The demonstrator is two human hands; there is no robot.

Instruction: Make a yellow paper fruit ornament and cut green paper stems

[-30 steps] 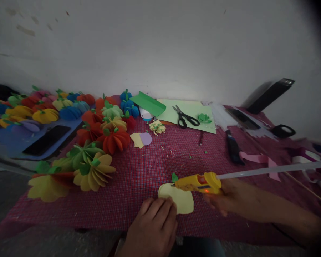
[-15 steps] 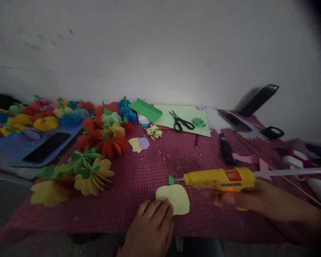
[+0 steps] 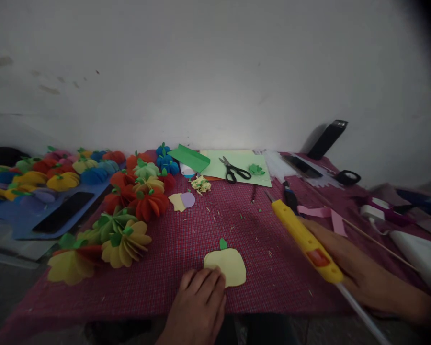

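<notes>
My left hand [image 3: 199, 302] lies with its fingers flat on the lower left of a pale yellow paper cutout [image 3: 233, 268] at the table's front edge. A small green paper leaf [image 3: 223, 244] stands out from the cutout's top edge. My right hand [image 3: 341, 254] is wrapped around a yellow hot glue gun [image 3: 298, 230]; part of its grip is hidden. The gun's metal nozzle points up and left, away from the cutout, and a clear glue stick [image 3: 362, 311] sticks out of its rear.
Several folded paper pumpkins [image 3: 151, 203] crowd the left side, near a phone [image 3: 62, 212]. Black-handled scissors [image 3: 233, 171] rest on light green paper [image 3: 215, 165] by the wall. Yellow paper scraps [image 3: 201, 184], a pink ribbon [image 3: 337, 223] and a tape roll [image 3: 347, 177] lie around.
My right hand has swung the glue gun's nozzle from beside the green leaf up and away to the right. My left hand stays on the cutout. The view has shifted slightly.
</notes>
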